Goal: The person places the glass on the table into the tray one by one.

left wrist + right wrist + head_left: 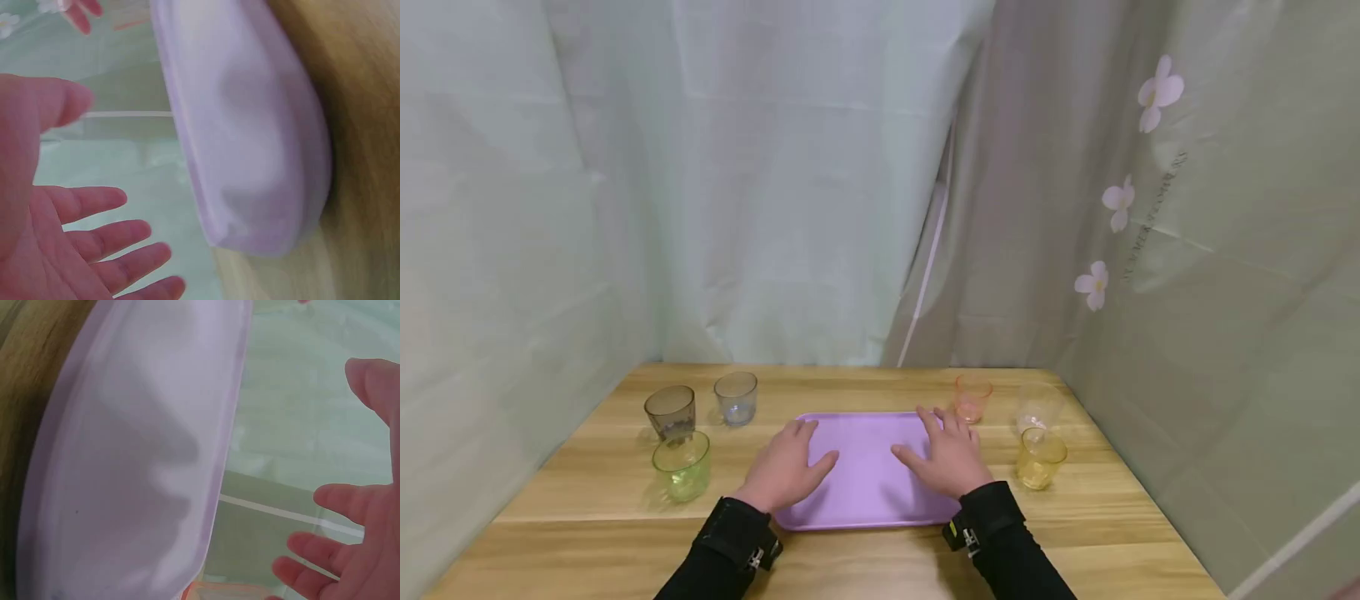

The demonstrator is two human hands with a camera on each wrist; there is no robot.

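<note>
A purple rectangular tray [868,467] lies on the wooden table with nothing on it. Over its left side is my left hand [790,467], fingers spread and holding nothing. My right hand [951,458] hovers above the tray's right side, its fingers also apart and free. In the left wrist view the left palm [37,250] shows beside the tray [250,137], with a gap between them. The right wrist view has the right fingers [350,503] clear of the tray [125,425], and shadows fall across its surface.
Left of the tray stand a grey-brown glass [670,412], a bluish clear glass [737,398] and a green glass [685,471]. To the right are a pink-orange glass [972,398], a colourless glass [1037,407] and a yellow glass [1040,461]. Curtains [775,183] hang around the wooden table [587,483].
</note>
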